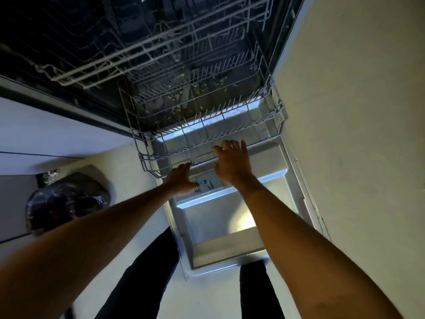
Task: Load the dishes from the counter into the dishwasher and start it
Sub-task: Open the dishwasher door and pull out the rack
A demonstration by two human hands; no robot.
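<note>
Head view, single entry.

- Dishwasher [161,65]: open, dark inside, filling the top of the view. Its door [218,217] is folded down flat towards the person, with the steel inner face up and catching a bright patch of light.
- Upper rack [128,49]: white wire, standing out above the dark tub.
- Lower rack [207,132]: grey wire with rows of upright tines, drawn part of the way out so that its front end lies over the hinge end of the door. Pale specks show on the tub floor behind it.
- Dispenser panel [208,184]: set in the door, with a round dial, just in front of the rack's front rail and between the two wrists.
- Left hand [181,180]: reached forward over the door, fingers stretched out and thumb splayed wide. The fingertips touch the front rail of the lower rack near its left corner, and nothing is clasped in it.
- Right hand [232,162]: wide open, fingers spread and slightly bent. The palm lies over the same front rail with the fingertips above the tines and the thumb on the near side of the rail. It holds nothing.
- Dark crumpled bag [66,201]: on the floor, left of the door and well apart from it.
- Legs in dark trousers [147,272]: one on each side of the door's near edge.
</note>
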